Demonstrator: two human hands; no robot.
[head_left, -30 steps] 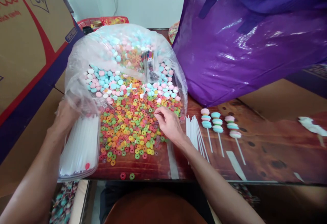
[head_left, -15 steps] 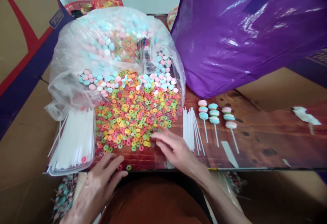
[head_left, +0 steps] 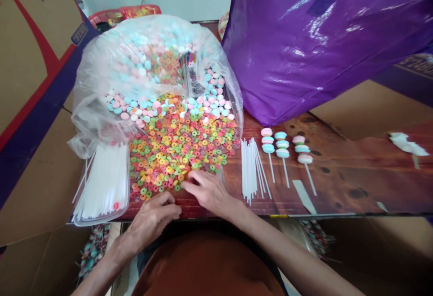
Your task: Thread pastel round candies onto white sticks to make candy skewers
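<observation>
Head view, looking down on a wood-print table (head_left: 338, 183). The landmark is the pile of coloured ring candies (head_left: 179, 147), which spills from the open mouth of a clear plastic bag (head_left: 108, 75). The mouth is laid wide towards the person, which likely keeps the rings spread flat and within reach.

Behind the pile, inside the bag, lie pastel disc candies (head_left: 142, 104).

The right hand (head_left: 206, 192) rests palm down at the pile's near edge. Its fingers are stretched out side by side, and the tips touch the nearest rings.

The left hand (head_left: 152, 217) sits just left of it, at the table's front edge. Its fingers are curled with the tips on the tabletop. Whether it pinches a ring cannot be told.

Left of the pile, a clear tray (head_left: 77, 217) holds a bundle of white sticks (head_left: 104, 183). The tray apparently keeps them together and stops them rolling.

Right of the pile, loose white sticks (head_left: 252, 167) lie roughly parallel. Further right are three candy skewers (head_left: 282, 145), each with discs stacked at the far end and the stick pointing towards the person.

Behind the skewers stands a purple bag (head_left: 321, 39). Far left of the pile is a cardboard box (head_left: 27, 61).
</observation>
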